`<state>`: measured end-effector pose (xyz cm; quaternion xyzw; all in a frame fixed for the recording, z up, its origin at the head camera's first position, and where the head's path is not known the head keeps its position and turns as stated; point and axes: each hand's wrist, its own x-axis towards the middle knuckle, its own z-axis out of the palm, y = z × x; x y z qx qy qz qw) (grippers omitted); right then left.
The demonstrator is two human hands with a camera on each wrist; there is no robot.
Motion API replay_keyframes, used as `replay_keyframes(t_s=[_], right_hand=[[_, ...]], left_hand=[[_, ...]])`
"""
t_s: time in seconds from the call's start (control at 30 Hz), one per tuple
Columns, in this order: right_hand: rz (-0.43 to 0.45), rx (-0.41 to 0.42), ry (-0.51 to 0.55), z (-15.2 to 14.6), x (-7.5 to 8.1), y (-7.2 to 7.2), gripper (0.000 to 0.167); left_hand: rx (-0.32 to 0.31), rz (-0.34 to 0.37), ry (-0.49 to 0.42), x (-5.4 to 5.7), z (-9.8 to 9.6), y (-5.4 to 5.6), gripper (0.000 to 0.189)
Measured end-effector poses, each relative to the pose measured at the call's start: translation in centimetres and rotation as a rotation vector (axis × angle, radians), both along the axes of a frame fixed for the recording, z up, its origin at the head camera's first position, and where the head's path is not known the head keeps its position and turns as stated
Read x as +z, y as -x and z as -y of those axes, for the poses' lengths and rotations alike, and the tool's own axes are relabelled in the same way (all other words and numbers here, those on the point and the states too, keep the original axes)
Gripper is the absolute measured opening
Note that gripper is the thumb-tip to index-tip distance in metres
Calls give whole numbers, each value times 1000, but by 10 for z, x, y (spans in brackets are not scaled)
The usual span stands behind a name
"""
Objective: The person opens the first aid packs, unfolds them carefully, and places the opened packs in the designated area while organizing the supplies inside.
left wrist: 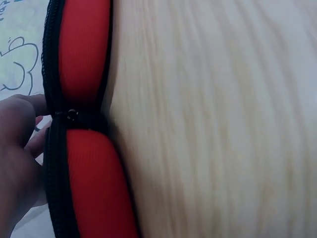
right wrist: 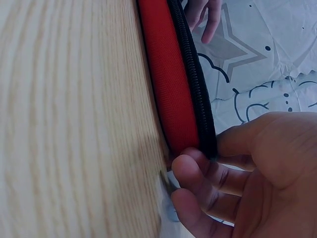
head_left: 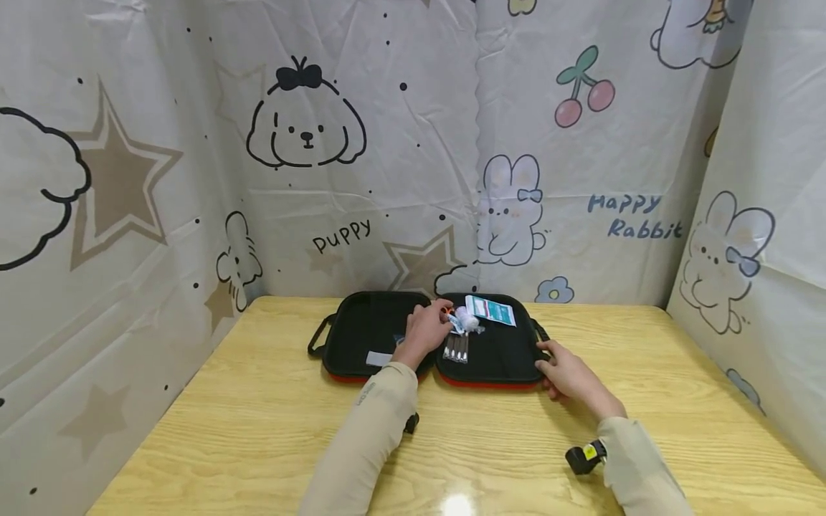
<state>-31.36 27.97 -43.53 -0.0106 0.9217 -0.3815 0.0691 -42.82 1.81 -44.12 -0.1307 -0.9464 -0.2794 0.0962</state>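
Note:
A red and black zip case lies open flat on the table, its two halves side by side. My left hand reaches over the middle, fingertips pinching a small item with an orange part; its full shape is hidden. Beside those fingertips are a white roll in clear wrap and a blue-and-white packet. Several thin silver-tipped items in clear wrap lie nearer me. My right hand grips the case's right rim near the front corner, thumb above and fingers below.
In the left half lie a pale flat piece and a small blue item partly behind the left hand. Black strap handles stick out at both sides. Printed cloth walls in the wooden table.

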Motion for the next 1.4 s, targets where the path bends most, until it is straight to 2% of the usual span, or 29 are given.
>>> replay_keyframes(t_s=[0.23,0.43,0.53,0.67,0.83,1.0,1.23,1.4], right_hand=[[12,-9,-1,1,1,1,48],[7,-10,-8,1,-1,1,49],[6,-10,-7,1,-2,1,49],[8,-13,-8,0,-1,0,49],[3,-4,-20,1,-2,0,49],[-7,5,-27,0,-1,0,49],[-2,1,-29,1,-1,0,49],[-2,-2,-31,2,0,0,49]], left_hand=[[47,-12,-30,-2,-4,-1,22],[74,-28,-72,-4,-2,-4,19],[71,-37,-129,-5,1,-5,19],[30,-37,-214,-4,6,-5,19],[-9,-28,-294,0,25,-8,21],[1,-36,-329,9,49,-12,19],[34,-33,-328,12,86,-15,19],[56,-41,-290,15,109,-18,18]])
